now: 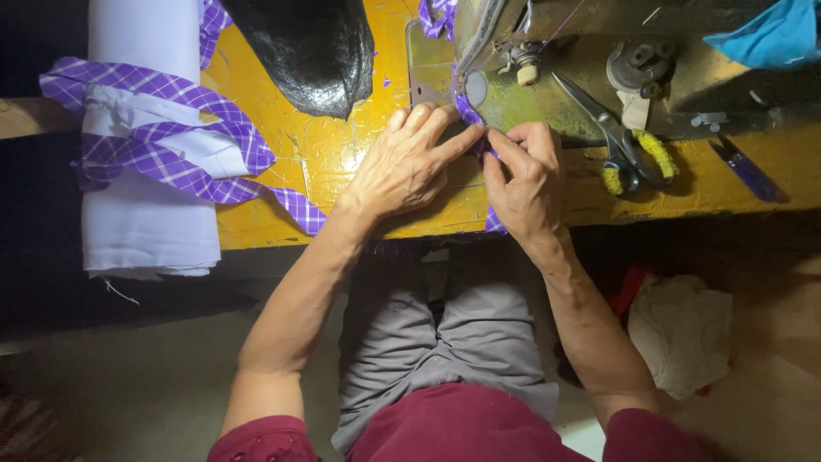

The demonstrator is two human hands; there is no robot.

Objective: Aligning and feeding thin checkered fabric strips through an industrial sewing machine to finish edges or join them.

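Both hands, left hand [402, 167] and right hand [526, 180], pinch purple checked strip [469, 109].

My worn yellow wooden table [325, 162] under warm light, dim dusty concrete floor [128, 385] below, crumpled pale cloth [682, 334] lying there

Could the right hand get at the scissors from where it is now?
Probably yes. The scissors lie in the open on the yellow table just beside the right hand, nothing between them. But its fingers are now pinching the purple checked strip.
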